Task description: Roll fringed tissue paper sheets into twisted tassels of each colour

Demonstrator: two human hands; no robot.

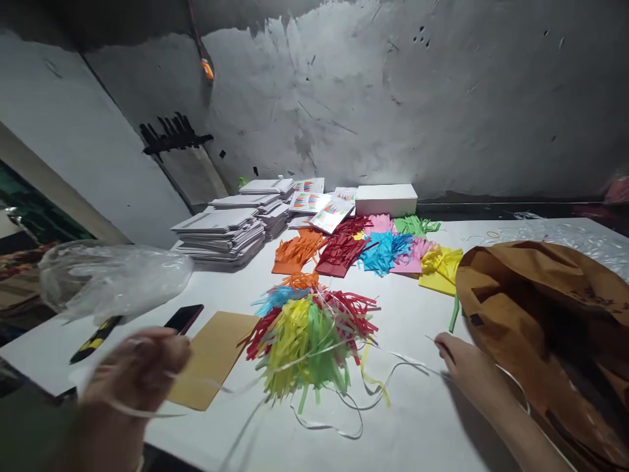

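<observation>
My left hand (132,387), blurred by motion at the lower left, is closed with a thin white ribbon (415,364) trailing from it. The ribbon crosses the front of a bunch of fringed paper tassels (309,341) in yellow, green, red, blue and orange, and loops onto the table. On the right, my right hand (472,373) pinches the ribbon between thumb and fingers, close to a brown bag (525,275). Beside the bunch, nearer my left hand, lies a tan paper sheet or envelope (216,360).
Behind the bunch lie fringed paper pieces, including orange (297,252), blue (386,252) and yellow (439,272). White packet stacks (221,236) and a white box (386,200) stand by the wall. A plastic bag (118,278), phone (184,318) and yellow-black cutter (95,339) are left.
</observation>
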